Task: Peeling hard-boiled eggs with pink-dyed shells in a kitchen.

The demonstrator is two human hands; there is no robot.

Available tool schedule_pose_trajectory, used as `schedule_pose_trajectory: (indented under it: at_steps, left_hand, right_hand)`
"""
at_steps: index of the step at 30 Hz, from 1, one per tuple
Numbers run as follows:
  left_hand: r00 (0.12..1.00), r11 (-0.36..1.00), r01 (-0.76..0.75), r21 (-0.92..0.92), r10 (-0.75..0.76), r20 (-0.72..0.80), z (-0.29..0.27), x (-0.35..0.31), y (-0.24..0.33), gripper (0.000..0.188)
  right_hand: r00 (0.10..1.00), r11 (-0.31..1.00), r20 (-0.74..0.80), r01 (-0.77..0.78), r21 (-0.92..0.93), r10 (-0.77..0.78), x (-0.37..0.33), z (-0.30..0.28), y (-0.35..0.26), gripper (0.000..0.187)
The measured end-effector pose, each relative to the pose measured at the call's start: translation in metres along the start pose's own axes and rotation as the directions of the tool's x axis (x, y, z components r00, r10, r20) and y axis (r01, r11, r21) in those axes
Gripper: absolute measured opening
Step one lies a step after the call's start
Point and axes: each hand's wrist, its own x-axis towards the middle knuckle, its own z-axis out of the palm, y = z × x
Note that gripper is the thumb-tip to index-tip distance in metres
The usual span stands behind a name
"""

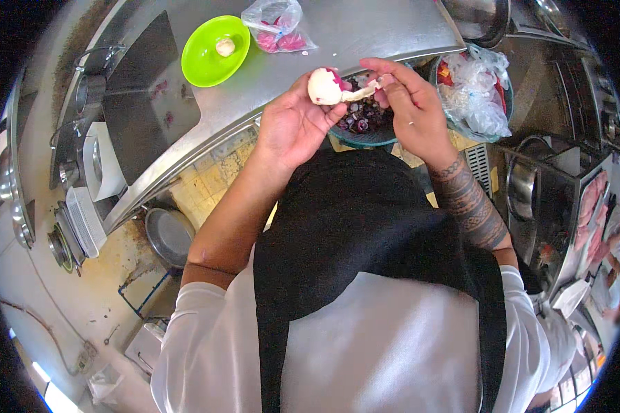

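A round, creamy-white piece of produce with pink-red patches (324, 87) rests in my left hand (295, 117), held by the fingers and thumb. Its exact kind is unclear. A pale strip of peel (362, 91) stretches from it to my right hand (412, 103), whose thumb and fingers pinch the far end. Both hands are raised at the counter's near edge, above a basket of dark purple scraps (362, 124). Farther left on the counter sits a bright green bowl (203, 62) with one small whitish piece (225, 47) in it.
A clear plastic bag with pink contents (280, 34) lies on the steel counter (365, 34) beside the bowl. To the right stands a bin stuffed with clear plastic bags (474, 93). A grey round pan (170, 236) is low on the left, near the yellow floor tiles (207, 186).
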Motion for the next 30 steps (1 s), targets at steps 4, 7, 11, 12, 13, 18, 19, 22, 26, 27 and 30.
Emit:
schedule_pose_trajectory:
  at_steps: [4, 7, 11, 12, 13, 18, 19, 22, 26, 27, 30]
  left_hand:
    - [0.998, 0.983, -0.028, 0.179, 0.017, 0.065, 0.016, -0.001, -0.009, 0.039]
    - [0.999, 0.962, -0.007, 0.272, -0.007, 0.05, 0.019, 0.001, -0.015, 0.04]
    - [0.991, 0.978, 0.034, 0.204, -0.06, 0.122, 0.016, 0.005, -0.022, 0.039]
    - [0.99, 0.979, 0.034, 0.202, -0.06, 0.125, 0.018, 0.006, -0.025, 0.039]
    - [0.997, 0.976, -0.003, 0.22, -0.014, 0.074, 0.022, 0.005, -0.028, 0.037]
    - [0.993, 0.951, -0.093, 0.295, 0.111, -0.046, 0.027, 0.005, -0.041, 0.03]
    - [0.991, 0.958, -0.116, 0.261, 0.13, -0.038, 0.023, 0.007, -0.044, 0.028]
    - [0.989, 0.963, -0.141, 0.231, 0.148, -0.014, 0.018, 0.009, -0.047, 0.024]
    - [0.983, 0.957, -0.147, 0.248, 0.17, -0.072, 0.029, 0.007, -0.049, 0.024]
    - [0.982, 0.957, -0.151, 0.247, 0.174, -0.074, 0.03, 0.007, -0.049, 0.024]
    - [0.969, 0.954, -0.169, 0.247, 0.208, -0.137, 0.031, 0.008, -0.048, 0.024]
  right_hand:
    - [0.997, 0.998, -0.041, 0.061, -0.032, -0.063, -0.007, -0.008, -0.007, 0.03]
    - [0.995, 0.997, -0.06, 0.075, 0.02, -0.074, -0.004, -0.017, -0.005, 0.03]
    - [0.996, 0.995, -0.072, -0.054, 0.085, 0.06, 0.008, -0.039, 0.02, 0.031]
    - [0.987, 0.989, -0.108, -0.106, 0.102, 0.117, 0.011, -0.043, 0.027, 0.033]
    - [0.988, 0.992, -0.146, -0.062, -0.106, 0.046, 0.015, -0.046, 0.031, 0.03]
    - [0.806, 0.437, 0.049, 0.369, -0.82, -0.589, 0.013, -0.043, 0.022, 0.025]
    - [0.803, 0.544, 0.132, 0.504, -0.671, -0.581, 0.01, -0.041, 0.018, 0.026]
    - [0.788, 0.542, 0.248, 0.579, -0.609, -0.564, 0.006, -0.03, 0.012, 0.023]
    - [0.747, 0.494, 0.304, 0.633, -0.596, -0.591, 0.012, -0.03, 0.017, 0.018]
    - [0.746, 0.495, 0.308, 0.636, -0.592, -0.591, 0.013, -0.029, 0.018, 0.018]
    - [0.745, 0.519, 0.27, 0.633, -0.574, -0.61, 0.016, -0.028, 0.019, 0.014]
